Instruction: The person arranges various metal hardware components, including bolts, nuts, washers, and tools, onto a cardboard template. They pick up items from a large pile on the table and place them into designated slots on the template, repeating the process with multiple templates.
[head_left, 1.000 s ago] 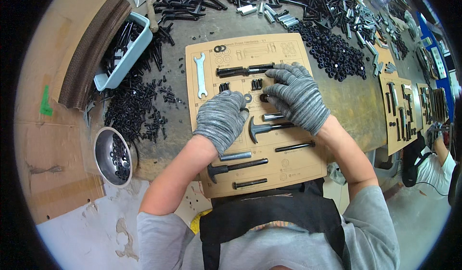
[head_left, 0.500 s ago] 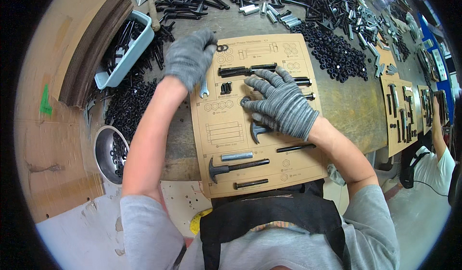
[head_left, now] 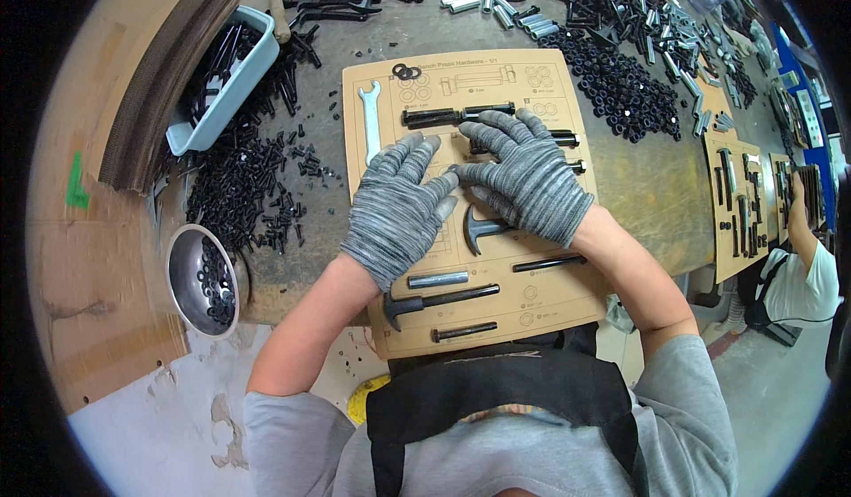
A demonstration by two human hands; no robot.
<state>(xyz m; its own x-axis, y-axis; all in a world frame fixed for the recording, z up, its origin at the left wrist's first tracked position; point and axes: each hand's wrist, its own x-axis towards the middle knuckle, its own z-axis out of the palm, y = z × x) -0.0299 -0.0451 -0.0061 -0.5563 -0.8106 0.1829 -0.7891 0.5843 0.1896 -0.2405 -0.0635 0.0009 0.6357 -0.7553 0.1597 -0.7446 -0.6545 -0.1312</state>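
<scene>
Both my hands wear grey striped knit gloves over a brown printed card [head_left: 567, 80]. My left hand [head_left: 394, 213] is palm down over its left side, fingers apart, nothing visible in them. My right hand [head_left: 530, 178] is curled over the middle, its index fingertip by my left fingertips; anything in its grip is hidden. Above the hands lie black washers [head_left: 407, 71], a silver open-end wrench [head_left: 370, 125] and black bolts [head_left: 456, 114]. Below are a hooked black tool [head_left: 483, 231], a silver tube [head_left: 438, 280], a hooked black piece with long shank [head_left: 443, 300] and a black bolt [head_left: 464, 331].
A light blue bin [head_left: 253, 76] of black parts and a steel bowl [head_left: 182, 297] of washers stand left, beside loose small bolts [head_left: 230, 178]. Piled nuts [head_left: 620, 98] and silver tubes [head_left: 536, 25] lie beyond the card. At right, another loaded card [head_left: 722, 204] sits near another person [head_left: 798, 271].
My left hand has come down from the card's upper left to beside my right hand, uncovering the wrench and washers. My right hand stays over the middle; the dark round piece at its fingertips no longer shows.
</scene>
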